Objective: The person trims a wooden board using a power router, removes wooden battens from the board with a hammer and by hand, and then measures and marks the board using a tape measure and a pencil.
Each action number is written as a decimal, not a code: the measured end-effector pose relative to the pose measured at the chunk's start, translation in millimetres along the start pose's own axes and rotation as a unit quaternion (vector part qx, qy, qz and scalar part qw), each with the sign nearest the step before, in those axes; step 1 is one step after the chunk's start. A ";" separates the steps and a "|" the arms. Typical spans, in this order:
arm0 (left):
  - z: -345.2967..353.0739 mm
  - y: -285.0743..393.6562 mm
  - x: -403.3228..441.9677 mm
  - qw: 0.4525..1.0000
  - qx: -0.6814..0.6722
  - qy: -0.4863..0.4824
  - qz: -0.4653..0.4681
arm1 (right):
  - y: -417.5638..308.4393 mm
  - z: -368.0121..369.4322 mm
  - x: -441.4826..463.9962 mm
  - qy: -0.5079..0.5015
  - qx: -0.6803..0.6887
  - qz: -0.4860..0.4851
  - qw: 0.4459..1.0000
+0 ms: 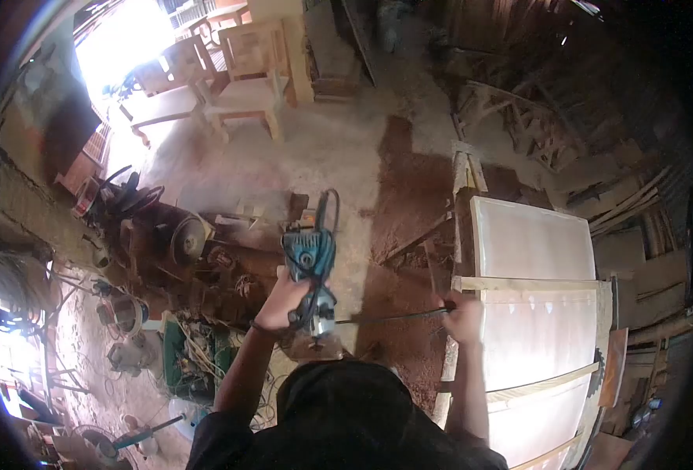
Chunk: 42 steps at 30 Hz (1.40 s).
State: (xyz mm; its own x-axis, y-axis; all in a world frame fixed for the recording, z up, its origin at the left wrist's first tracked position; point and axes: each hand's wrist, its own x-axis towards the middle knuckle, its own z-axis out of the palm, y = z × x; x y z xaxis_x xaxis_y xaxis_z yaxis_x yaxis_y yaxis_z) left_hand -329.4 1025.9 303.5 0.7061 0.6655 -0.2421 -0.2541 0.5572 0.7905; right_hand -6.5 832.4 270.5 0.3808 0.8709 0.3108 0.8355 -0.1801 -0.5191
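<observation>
In the head view, my left hand point(282, 301) is wrapped around a teal and silver trim router point(321, 301), its flat base plate toward me. A dark power cord point(331, 215) loops around the tool's upper end. My right hand point(462, 317) is closed on a stretch of black cord point(393, 316) that runs taut across from the router. Whatever part of the cord lies inside the right fist is hidden. Just right of that hand lies a pale framed wooden panel point(542, 283).
Wooden chairs point(246, 86) stand at the upper left by a bright opening. A dusty machine with a round disc point(187, 240) sits left of the router. Scrap wood point(519, 117) is piled at the upper right. Reddish sawdust point(409, 196) covers part of the floor.
</observation>
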 end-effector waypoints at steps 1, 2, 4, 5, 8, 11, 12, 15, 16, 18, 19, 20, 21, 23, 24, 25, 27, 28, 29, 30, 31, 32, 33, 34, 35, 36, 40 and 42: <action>-14.0 -14.1 -1.2 0.990 0.121 0.075 0.004 | -5.2 -18.2 4.1 0.034 -0.005 -0.044 0.998; -10.1 -8.9 -0.4 0.961 0.265 0.050 0.054 | -20.4 -39.2 8.0 0.034 -0.012 -0.050 0.998; 18.0 6.0 -10.5 0.859 0.507 0.034 0.059 | -56.8 -83.8 16.8 0.032 -0.026 -0.065 0.997; 43.9 15.4 -20.9 0.795 0.604 0.044 0.013 | -72.0 -97.3 24.3 0.090 0.004 -0.098 0.991; 43.6 -4.0 -25.3 0.695 0.716 -0.048 -0.043 | -100.3 -109.2 55.2 0.087 0.055 -0.145 0.984; 52.1 -13.8 -29.8 0.682 0.700 -0.210 -0.026 | -92.7 -66.5 75.9 0.014 0.127 -0.099 0.987; 52.9 -13.6 -30.8 0.688 0.683 -0.243 -0.022 | -78.9 -41.3 79.0 -0.018 0.132 -0.095 0.986; 55.1 -5.9 -37.0 0.727 0.632 -0.269 -0.016 | -67.1 2.8 68.4 -0.132 0.214 -0.075 0.965; 56.0 -0.9 -40.8 0.747 0.615 -0.254 -0.010 | -67.7 11.3 54.8 -0.175 0.252 -0.064 0.950; 47.8 4.6 -44.5 0.768 0.602 -0.219 0.005 | -57.2 15.0 34.7 -0.175 0.266 -0.037 0.947; 44.1 8.3 -45.8 0.759 0.619 -0.202 0.003 | -58.6 12.1 32.2 -0.175 0.272 -0.023 0.946; 40.4 12.1 -47.0 0.750 0.635 -0.185 0.001 | -61.9 0.8 27.9 -0.165 0.258 0.001 0.952; 36.5 15.9 -48.0 0.740 0.651 -0.168 -0.002 | -57.2 -1.9 25.4 -0.153 0.288 -0.004 0.945; 30.2 17.3 -50.6 0.729 0.670 -0.140 0.015 | -41.3 -10.2 17.8 -0.128 0.346 -0.012 0.929; 29.8 19.1 -52.7 0.729 0.673 -0.125 0.015 | -45.0 -21.3 14.6 -0.152 0.377 -0.001 0.914; 29.4 20.8 -55.0 0.728 0.677 -0.109 0.015 | -52.6 -30.7 13.3 -0.151 0.354 -0.013 0.923; 24.6 19.9 -60.2 0.738 0.671 -0.079 0.008 | -71.3 -47.3 10.6 -0.149 0.306 -0.033 0.940; 22.0 18.1 -63.0 0.742 0.667 -0.064 0.019 | -76.7 -54.2 9.4 -0.180 0.286 -0.046 0.940; 19.4 16.2 -65.7 0.746 0.663 -0.049 0.031 | -79.5 -53.6 6.8 -0.195 0.276 -0.040 0.940; 12.5 13.7 -67.8 0.749 0.657 -0.041 0.075 | -85.4 -50.6 4.3 -0.211 0.265 -0.034 0.940; 7.6 9.1 -70.1 0.751 0.649 -0.031 0.118 | -90.5 -47.9 0.2 -0.227 0.253 -0.028 0.940; 1.6 0.0 -70.8 0.756 0.641 0.015 0.131 | -92.7 -41.3 -5.5 -0.223 0.229 -0.032 0.947; -4.3 -9.1 -71.6 0.761 0.630 0.061 0.143 | -99.3 -39.7 -10.1 -0.240 0.226 -0.036 0.943; -17.8 -19.5 -69.0 0.740 0.639 0.071 0.197 | -107.2 -39.6 -14.4 -0.257 0.224 -0.042 0.939; -27.4 -27.2 -70.6 0.717 0.646 0.081 0.248 | -112.3 -38.9 -19.3 -0.276 0.222 -0.048 0.934; -27.6 -26.4 -74.7 0.748 0.622 0.110 0.203 | -114.6 -36.3 -22.2 -0.279 0.234 -0.087 0.927; -19.4 -11.0 -86.9 0.766 0.616 0.159 0.098 | -140.0 -56.6 -16.4 -0.326 0.294 -0.054 0.897; -22.5 -6.8 -93.6 0.759 0.634 0.139 0.053 | -142.3 -64.4 -6.1 -0.323 0.307 -0.060 0.893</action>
State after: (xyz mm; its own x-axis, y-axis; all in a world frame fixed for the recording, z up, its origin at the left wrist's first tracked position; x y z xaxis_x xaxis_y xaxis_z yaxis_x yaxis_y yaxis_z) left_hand -408.6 971.0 308.1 0.5143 0.8507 -0.1087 0.6646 -0.3152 0.6775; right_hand -102.2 823.2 393.8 -0.1715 0.9848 -0.0281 0.4040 0.0443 -0.9137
